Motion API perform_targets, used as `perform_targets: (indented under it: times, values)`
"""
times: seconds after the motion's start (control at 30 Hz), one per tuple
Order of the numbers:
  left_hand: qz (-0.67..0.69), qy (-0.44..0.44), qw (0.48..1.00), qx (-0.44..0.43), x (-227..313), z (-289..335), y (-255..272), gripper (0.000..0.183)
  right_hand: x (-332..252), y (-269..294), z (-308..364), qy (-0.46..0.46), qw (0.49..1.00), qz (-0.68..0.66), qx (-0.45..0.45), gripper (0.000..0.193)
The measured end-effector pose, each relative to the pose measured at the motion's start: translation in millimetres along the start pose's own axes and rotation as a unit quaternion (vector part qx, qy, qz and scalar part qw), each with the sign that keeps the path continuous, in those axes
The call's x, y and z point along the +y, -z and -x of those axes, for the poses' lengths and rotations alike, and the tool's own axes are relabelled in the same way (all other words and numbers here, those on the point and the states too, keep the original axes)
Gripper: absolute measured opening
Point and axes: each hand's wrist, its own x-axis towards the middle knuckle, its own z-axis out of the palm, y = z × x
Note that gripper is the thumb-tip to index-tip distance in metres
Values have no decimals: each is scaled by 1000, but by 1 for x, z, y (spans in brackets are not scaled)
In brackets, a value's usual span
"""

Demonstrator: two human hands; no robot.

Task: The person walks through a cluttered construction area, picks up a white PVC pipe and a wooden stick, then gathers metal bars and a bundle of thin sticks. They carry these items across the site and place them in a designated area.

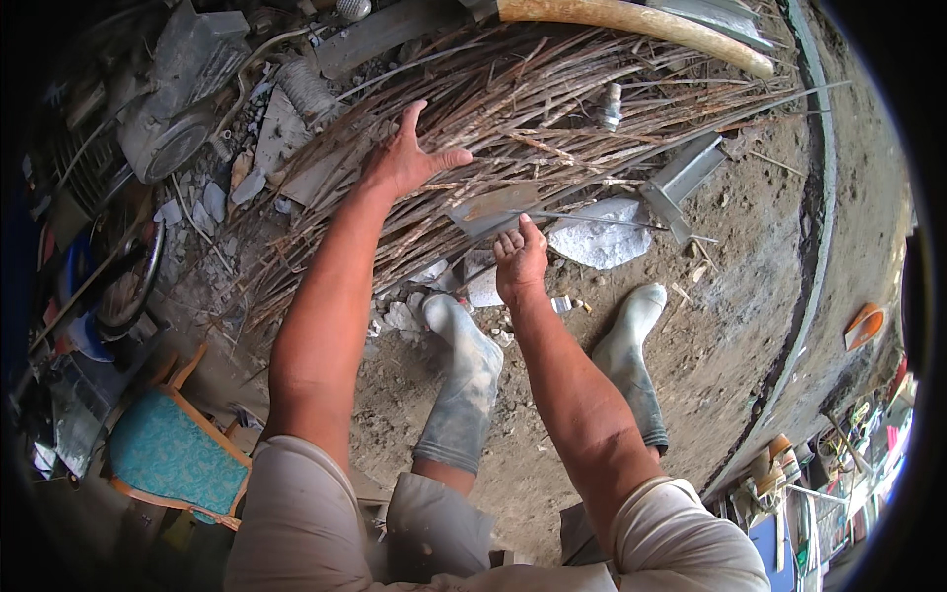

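A large heap of thin rusty metal rods (473, 123) lies on the ground ahead of me. Over its left part reaches my left hand (406, 160), thumb and forefinger spread wide and nothing between them. My right hand (521, 261) is closed at the heap's near edge, thumb uppermost. From that thumb a thin grey rod (602, 219) runs off to the right, apparently gripped at its end. Just beyond the right hand rests a flat, partly rusty metal plate (491, 209). A white broken slab (600, 235) lies under the thin rod.
A metal channel piece (683, 183) lies right of the heap, and a thick wooden pole (641, 32) crosses its far side. Machine scrap (178, 109) and rubble crowd the left. A turquoise chair (178, 449) stands lower left. My rubber boots (462, 380) straddle bare dirt.
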Motion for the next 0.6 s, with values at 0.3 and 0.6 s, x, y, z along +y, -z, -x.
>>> perform_targets:
  times: [0.3,0.6]
  values:
    - [102,-31,989,102,-67,-23,-8,103,17,-2,3,-6,1000,26,3,60]
    - [-4,12,994,113,-85,-22,-19,95,19,-9,1,-22,995,81,-48,61]
